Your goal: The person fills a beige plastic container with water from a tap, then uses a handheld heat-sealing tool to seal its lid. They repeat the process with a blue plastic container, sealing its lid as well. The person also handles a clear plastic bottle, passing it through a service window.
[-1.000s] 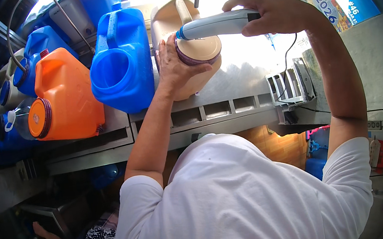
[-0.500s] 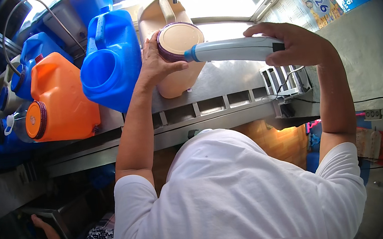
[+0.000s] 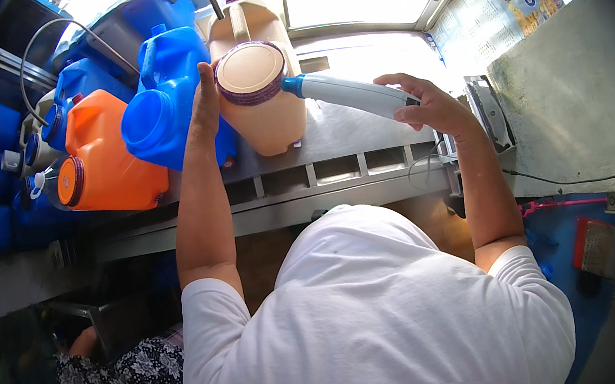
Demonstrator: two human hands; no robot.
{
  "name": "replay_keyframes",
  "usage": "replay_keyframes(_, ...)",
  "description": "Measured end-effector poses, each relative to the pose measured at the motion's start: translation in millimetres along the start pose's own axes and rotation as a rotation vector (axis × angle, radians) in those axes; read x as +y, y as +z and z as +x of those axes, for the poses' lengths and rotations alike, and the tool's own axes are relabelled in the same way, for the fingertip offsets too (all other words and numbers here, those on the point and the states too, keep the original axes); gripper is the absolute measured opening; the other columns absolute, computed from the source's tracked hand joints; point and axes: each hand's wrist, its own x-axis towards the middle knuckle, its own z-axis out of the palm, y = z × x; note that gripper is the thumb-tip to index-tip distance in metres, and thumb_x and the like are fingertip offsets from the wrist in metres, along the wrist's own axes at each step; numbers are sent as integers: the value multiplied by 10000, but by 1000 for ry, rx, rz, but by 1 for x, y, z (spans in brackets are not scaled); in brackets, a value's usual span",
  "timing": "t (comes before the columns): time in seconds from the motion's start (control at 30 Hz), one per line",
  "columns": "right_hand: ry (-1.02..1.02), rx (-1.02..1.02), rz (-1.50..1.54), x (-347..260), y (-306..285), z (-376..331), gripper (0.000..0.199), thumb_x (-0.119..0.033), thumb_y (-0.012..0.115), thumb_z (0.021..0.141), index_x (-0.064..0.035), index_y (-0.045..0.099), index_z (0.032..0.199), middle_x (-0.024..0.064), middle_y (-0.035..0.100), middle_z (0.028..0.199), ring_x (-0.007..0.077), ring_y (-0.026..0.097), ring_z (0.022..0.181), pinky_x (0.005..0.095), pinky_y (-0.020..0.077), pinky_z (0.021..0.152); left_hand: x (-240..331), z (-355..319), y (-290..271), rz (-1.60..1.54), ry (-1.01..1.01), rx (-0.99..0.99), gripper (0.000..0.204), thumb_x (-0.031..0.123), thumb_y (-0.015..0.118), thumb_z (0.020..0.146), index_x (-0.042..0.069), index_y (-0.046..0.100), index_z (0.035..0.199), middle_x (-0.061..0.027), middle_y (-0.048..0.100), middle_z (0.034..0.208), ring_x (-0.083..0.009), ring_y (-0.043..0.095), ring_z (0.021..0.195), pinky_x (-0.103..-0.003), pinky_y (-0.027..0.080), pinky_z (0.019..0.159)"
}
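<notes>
A beige plastic water jug (image 3: 268, 129) stands on the metal counter, its wide round lid (image 3: 250, 66) facing me, with a dark purple band around the lid's rim. My left hand (image 3: 206, 108) lies nearly flat along the left side of the jug by the lid; its fingers look straight and are partly hidden edge-on. From the right, my right hand (image 3: 426, 105) grips the rear end of a pale grey heat gun (image 3: 353, 95). Its blue tip points at the lid's right edge, close to the band; whether they touch I cannot tell.
Left of the beige jug stand a blue jug (image 3: 179, 69) and an orange jug (image 3: 115, 159), with several more behind. The metal counter (image 3: 346, 129) has a slotted front edge. A window (image 3: 348, 0) lies beyond, a wall (image 3: 566, 88) at right. Another person's patterned clothing (image 3: 127, 383) shows lower left.
The view has shifted slightly. My left hand has gone from fingers spread around the lid to flat along the jug's side. The heat gun now slants, its rear end lower and nearer me.
</notes>
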Motion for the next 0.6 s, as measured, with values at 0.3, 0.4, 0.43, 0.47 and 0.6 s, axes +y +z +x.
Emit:
replay_keyframes(0.3,-85,-112,2,23,-9,15,642,-193,718,800,-143,543,1415,16,616,837,58,505,623,223,445,552,1,-27,14,69,26,118,1060,863,258,891,-2,438,1478,-127,491,1491,-225,402,1409,-366,232,1205)
replay_keyframes(0.4,-90,-130,1,26,-11,18,638,-187,717,801,-145,544,1414,21,619,843,63,509,626,226,451,556,-4,-39,20,76,48,177,1036,849,241,907,7,446,1475,-123,471,1508,-226,360,1437,-371,205,1214)
replay_keyframes(0.43,-93,-132,3,28,-11,19,637,-184,716,801,-146,545,1413,21,620,845,65,510,627,227,452,558,-5,-42,22,78,49,201,1028,844,235,912,10,448,1474,-122,464,1514,-227,344,1447,-373,194,1218)
replay_keyframes(0.47,-74,-151,-18,29,-13,20,652,-209,710,801,-144,531,1425,32,620,870,79,514,645,238,458,588,-6,-46,25,97,61,226,1051,859,237,900,2,453,1469,-142,464,1509,-246,349,1445,-385,194,1218)
replay_keyframes(0.6,-98,-155,8,40,-22,26,648,-192,691,817,-122,521,1437,36,620,878,83,516,645,242,453,585,-6,-62,32,180,62,306,1080,873,240,893,-18,451,1466,-188,458,1501,-289,356,1443,-410,188,1222)
